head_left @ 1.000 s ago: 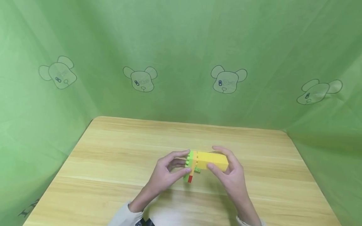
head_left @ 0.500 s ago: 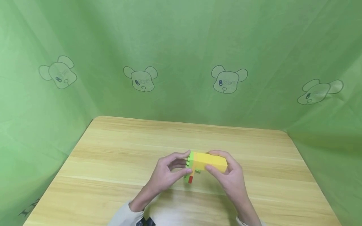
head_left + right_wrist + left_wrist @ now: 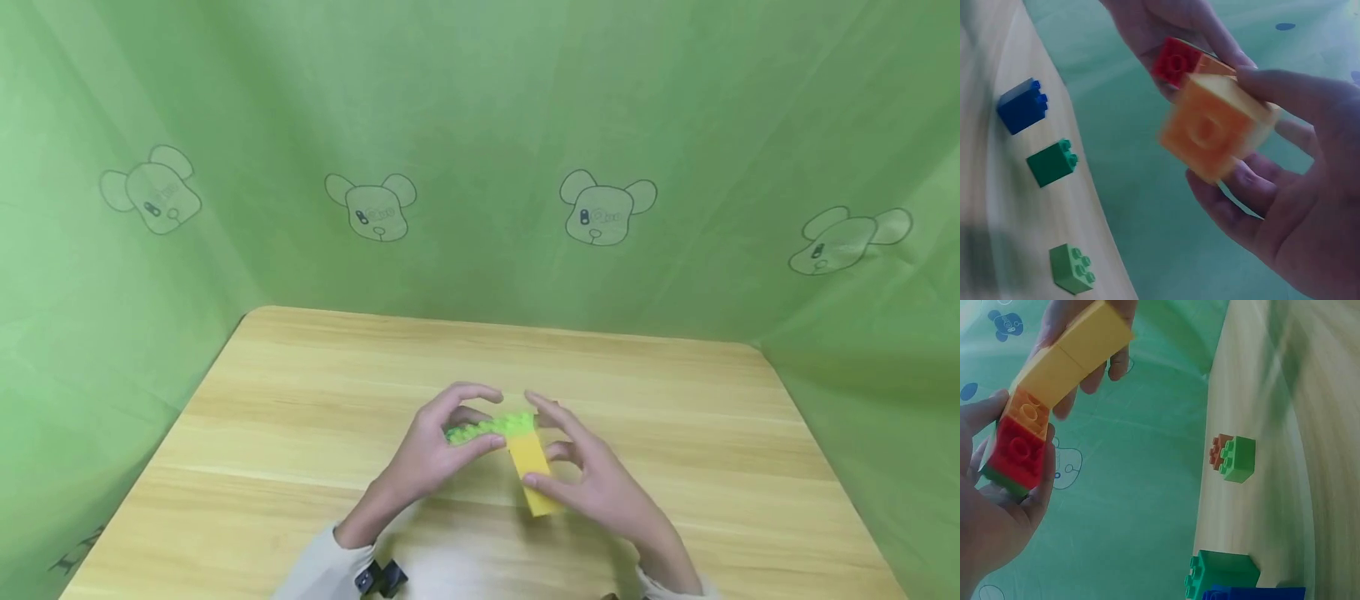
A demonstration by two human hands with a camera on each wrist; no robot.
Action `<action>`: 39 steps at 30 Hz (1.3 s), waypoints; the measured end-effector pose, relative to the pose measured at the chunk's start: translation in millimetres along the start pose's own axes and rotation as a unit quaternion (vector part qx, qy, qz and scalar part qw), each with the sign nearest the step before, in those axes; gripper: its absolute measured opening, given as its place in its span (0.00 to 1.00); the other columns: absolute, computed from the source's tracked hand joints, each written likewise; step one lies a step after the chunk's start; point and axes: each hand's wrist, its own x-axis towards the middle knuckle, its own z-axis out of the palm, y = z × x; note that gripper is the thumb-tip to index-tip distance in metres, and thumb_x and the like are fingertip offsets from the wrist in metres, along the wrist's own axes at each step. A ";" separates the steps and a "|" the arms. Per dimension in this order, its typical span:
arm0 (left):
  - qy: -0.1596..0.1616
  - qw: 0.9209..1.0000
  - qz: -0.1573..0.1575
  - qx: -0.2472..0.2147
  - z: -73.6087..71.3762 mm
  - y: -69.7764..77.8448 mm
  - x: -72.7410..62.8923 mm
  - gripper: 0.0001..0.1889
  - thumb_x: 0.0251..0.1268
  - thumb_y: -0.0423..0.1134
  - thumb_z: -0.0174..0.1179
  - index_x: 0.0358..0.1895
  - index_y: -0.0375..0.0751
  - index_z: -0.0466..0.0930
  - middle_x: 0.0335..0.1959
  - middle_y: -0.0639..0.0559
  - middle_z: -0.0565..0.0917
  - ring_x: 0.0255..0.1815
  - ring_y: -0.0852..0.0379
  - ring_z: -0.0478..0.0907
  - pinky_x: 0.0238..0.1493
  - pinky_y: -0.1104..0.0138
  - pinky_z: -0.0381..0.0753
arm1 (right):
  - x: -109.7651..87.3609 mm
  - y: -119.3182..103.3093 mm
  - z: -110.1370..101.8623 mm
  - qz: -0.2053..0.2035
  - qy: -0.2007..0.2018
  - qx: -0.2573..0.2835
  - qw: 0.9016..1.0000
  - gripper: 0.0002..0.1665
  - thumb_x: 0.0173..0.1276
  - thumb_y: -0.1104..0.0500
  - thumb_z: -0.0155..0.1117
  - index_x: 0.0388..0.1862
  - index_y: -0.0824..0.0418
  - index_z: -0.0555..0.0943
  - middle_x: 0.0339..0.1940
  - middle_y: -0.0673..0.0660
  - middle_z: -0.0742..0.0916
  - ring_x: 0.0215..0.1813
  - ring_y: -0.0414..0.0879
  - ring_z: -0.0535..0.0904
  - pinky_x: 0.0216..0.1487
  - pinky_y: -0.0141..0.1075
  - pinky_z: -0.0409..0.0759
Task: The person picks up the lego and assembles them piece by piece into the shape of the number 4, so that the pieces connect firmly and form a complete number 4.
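Observation:
Both hands hold one toy-brick assembly above the table. Its studded lime-green strip (image 3: 487, 427) faces up in the head view, and a long yellow block (image 3: 531, 471) hangs from its right end towards the person. From the left wrist, red (image 3: 1019, 449) and orange (image 3: 1027, 411) bricks show along the strip's underside, beside the yellow block. My left hand (image 3: 423, 446) pinches the strip between thumb and fingers at its left part. My right hand (image 3: 600, 483) grips the yellow block, thumb on its near side and fingers behind it. Motion blurs the block in the right wrist view.
Loose bricks stand on the wooden table (image 3: 315, 400): light green (image 3: 1240, 460), orange-brown (image 3: 1217, 450), teal (image 3: 1225, 572) and blue (image 3: 1021, 106). In the head view the hands hide them. Green cloth (image 3: 480, 100) with printed bear heads hangs around the table.
The right hand first pushed the yellow block tight against the orange layer, closing the gap. Then the assembly turned: the yellow block swung from pointing right to pointing towards the person, studs upward.

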 end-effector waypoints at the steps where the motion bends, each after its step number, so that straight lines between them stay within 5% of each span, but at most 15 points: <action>1: -0.003 1.000 -0.001 -0.006 0.4 -0.8 0.2 0.25 0.64 0.31 0.72 0.64 0.39 0.77 0.58 0.42 0.82 0.48 0.51 0.88 0.46 0.59 0.90 | -0.3 0.6 1.6 -0.001 -0.009 -0.009 1.000 0.47 0.69 0.62 0.74 0.82 0.52 0.63 0.73 0.62 0.75 0.48 0.47 0.86 0.57 0.40 0.85; 5: -0.013 1.000 -0.006 -0.016 0.2 -3.0 -0.3 0.24 0.67 0.32 0.70 0.64 0.39 0.76 0.57 0.41 0.82 0.51 0.51 0.87 0.47 0.59 0.90 | -0.3 3.3 8.7 -0.005 -0.004 -0.019 1.000 0.37 0.70 0.60 0.74 0.76 0.54 0.71 0.71 0.57 0.79 0.47 0.45 0.88 0.58 0.41 0.85; 9: 0.012 1.000 -0.017 -0.014 -8.2 -6.5 -4.0 0.19 0.74 0.33 0.63 0.65 0.39 0.75 0.62 0.45 0.81 0.59 0.49 0.83 0.55 0.58 0.88 | -0.3 5.8 11.5 -0.002 0.040 0.002 0.999 0.33 0.70 0.64 0.73 0.72 0.57 0.74 0.67 0.59 0.81 0.50 0.48 0.88 0.53 0.42 0.88; 16: 0.065 0.991 -0.089 0.078 -37.3 -24.2 -25.9 0.13 0.82 0.39 0.55 0.61 0.40 0.79 0.56 0.49 0.85 0.58 0.51 0.82 0.63 0.54 0.82 | -2.9 7.8 6.3 0.026 0.092 0.027 0.995 0.35 0.68 0.66 0.73 0.72 0.54 0.74 0.64 0.63 0.83 0.51 0.52 0.88 0.45 0.43 0.90; 21: -0.001 0.971 -0.163 0.177 -55.0 -40.8 -48.6 0.16 0.70 0.41 0.69 0.57 0.42 0.82 0.53 0.51 0.85 0.57 0.49 0.81 0.61 0.49 0.82 | -2.9 8.1 4.3 0.034 0.102 0.029 0.994 0.35 0.69 0.66 0.72 0.72 0.55 0.73 0.60 0.63 0.85 0.51 0.51 0.88 0.44 0.42 0.91; 27: -0.091 0.949 -0.161 0.256 -63.0 -54.0 -67.4 0.23 0.55 0.38 0.79 0.54 0.43 0.82 0.54 0.51 0.83 0.57 0.47 0.81 0.60 0.46 0.82 | -3.5 9.7 3.6 0.029 0.112 0.026 0.993 0.35 0.68 0.69 0.71 0.73 0.58 0.73 0.61 0.66 0.84 0.50 0.47 0.88 0.46 0.41 0.90; 34: -0.091 0.951 -0.159 0.251 -61.3 -58.8 -67.2 0.18 0.61 0.30 0.73 0.54 0.44 0.83 0.53 0.50 0.85 0.57 0.47 0.82 0.62 0.45 0.81 | -5.0 10.2 3.3 0.030 0.107 0.036 0.993 0.35 0.68 0.69 0.72 0.73 0.59 0.73 0.62 0.66 0.83 0.52 0.50 0.88 0.48 0.41 0.90; 39: -0.061 0.966 -0.162 0.191 -62.7 -53.0 -60.4 0.16 0.66 0.35 0.71 0.55 0.45 0.83 0.51 0.53 0.85 0.52 0.53 0.83 0.59 0.53 0.84 | -6.7 11.3 2.8 0.029 0.106 0.043 0.993 0.35 0.68 0.69 0.72 0.73 0.58 0.73 0.63 0.65 0.83 0.52 0.49 0.88 0.47 0.43 0.90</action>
